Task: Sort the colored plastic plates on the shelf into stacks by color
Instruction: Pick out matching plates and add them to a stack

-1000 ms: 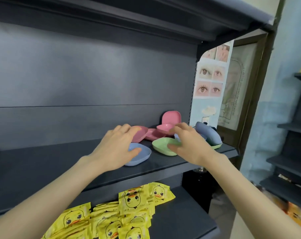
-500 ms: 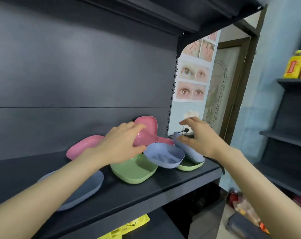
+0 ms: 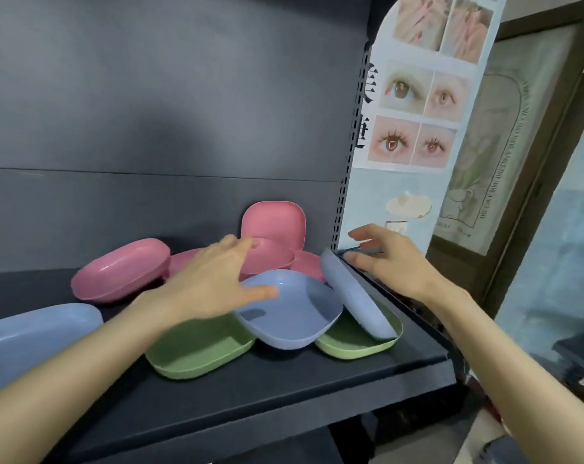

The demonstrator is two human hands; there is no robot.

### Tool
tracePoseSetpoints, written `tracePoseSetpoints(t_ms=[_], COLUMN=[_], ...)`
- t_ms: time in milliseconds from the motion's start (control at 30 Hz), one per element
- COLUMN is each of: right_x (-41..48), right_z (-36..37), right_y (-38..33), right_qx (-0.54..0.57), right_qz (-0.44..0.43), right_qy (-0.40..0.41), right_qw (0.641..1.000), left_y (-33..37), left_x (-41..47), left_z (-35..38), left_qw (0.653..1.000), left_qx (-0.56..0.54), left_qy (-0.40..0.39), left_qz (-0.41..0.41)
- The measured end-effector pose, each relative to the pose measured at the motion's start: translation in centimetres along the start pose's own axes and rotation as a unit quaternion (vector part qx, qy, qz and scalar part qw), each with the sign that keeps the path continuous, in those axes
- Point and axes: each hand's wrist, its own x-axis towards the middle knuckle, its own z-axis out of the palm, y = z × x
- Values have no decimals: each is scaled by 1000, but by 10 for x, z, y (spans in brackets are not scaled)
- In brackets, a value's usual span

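Left hand point(image 3: 210, 289) (fingers blurred) covers part of the pink plates point(image 3: 121, 269).

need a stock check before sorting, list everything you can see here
pink plates: at least four, pink, piled at the rear of the shelf, one stood on edge
blue plates: three, blue, one far left, one centre over the green ones, one leaning at the right end
green plates: two, green, front, under blue ones
shelf: one, dark grey, bears all plates
poster: one, pale blue with eye photos, right of shelf
left hand: fingers spread over the pile
right hand: beside the leaning blue plate's top rim, grip unclear
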Motion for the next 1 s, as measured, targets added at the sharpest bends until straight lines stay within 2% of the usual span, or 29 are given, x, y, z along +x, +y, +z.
tracePoseSetpoints(t_ms=[167, 367, 500, 767, 1000], right_x=[24, 42, 53, 60, 62], right_z=[9, 23, 26, 34, 27], right_y=[38, 57, 64, 63, 57], right_qx=[77, 191, 240, 256, 277], right_qz=[-40, -74, -80, -93, -82], right_qy=[-88, -174, -216, -238, -229], right_qw=[992, 963, 943, 932, 930], left_y=[13, 30, 39, 35, 25], left_x=[-7, -14, -9, -7, -3], left_z=[14, 26, 25, 29, 23], left_qw=[993, 974, 964, 940, 912], left_qx=[2, -5, -61, -129, -223], left_qy=[14, 3, -4, 29, 105], left_qz=[-117, -226, -260, -314, -327])
